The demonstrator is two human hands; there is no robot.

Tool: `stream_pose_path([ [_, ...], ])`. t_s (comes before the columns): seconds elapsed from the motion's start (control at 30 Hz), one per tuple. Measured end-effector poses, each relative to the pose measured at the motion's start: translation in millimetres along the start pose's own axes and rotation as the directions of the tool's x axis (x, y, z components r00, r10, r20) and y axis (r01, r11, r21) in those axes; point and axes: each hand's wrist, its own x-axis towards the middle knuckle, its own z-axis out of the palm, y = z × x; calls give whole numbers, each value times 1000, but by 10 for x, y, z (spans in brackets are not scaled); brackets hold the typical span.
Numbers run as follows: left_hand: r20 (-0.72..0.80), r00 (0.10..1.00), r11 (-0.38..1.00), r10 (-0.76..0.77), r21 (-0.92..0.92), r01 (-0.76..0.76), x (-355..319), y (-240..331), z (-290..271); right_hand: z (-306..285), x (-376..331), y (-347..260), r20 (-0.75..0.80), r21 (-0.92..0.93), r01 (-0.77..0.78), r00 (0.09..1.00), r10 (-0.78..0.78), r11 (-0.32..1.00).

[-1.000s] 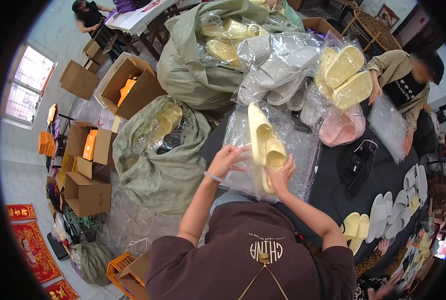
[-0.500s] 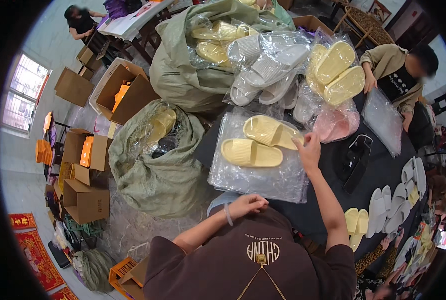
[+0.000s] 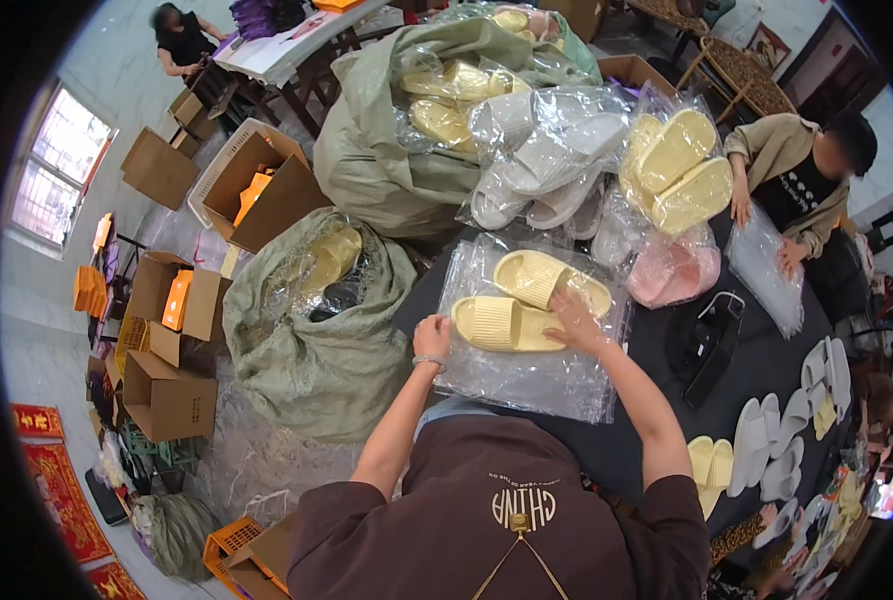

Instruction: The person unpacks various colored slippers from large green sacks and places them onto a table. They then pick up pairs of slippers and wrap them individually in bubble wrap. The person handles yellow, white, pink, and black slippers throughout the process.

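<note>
A pair of pale yellow slippers lay side by side on a stack of clear plastic bags, toes toward the stack's left edge. Pale lettering crossed the chest of the brown shirt, on the near side of the stack. The right hand rested on the slippers with its fingers spread. The left hand was at the stack's left edge, fingers bent; I could not tell whether they pinched a bag. Both forearms reached forward, the right one slanting inward over the stack. Beyond the stack lay bagged grey slippers; to its right, bagged pink slippers; to its left, a green sack
</note>
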Motion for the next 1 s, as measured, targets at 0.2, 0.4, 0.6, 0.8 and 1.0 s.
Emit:
stream_pose_path([
  [0.2, 62, 996, 984, -63, -164, 73, 43, -15, -45, -15, 425, -503, -151, 128, 85, 986, -65, 988],
  [0.4, 167, 985, 971, -35, -227, 73, 185, -105, -83, 229, 512, -428, -303, 137, 121, 950, -75, 983],
  [0.6, 306, 951, 855, -37, -483, 188, -23, 169, -327, 7, 444, -533, -418, 163, 95, 908, -19, 982],
  [0.8, 152, 988, 998, -23, 57, 14, -316, -29, -310, 89, -195, -296, -265, 162, -2, 963, 45, 987],
  [1.0, 332, 669, 574, 665, 346, -742, -203, 431, -192, 403, -225, -196, -293, 145, -75, 949, 115, 987],
])
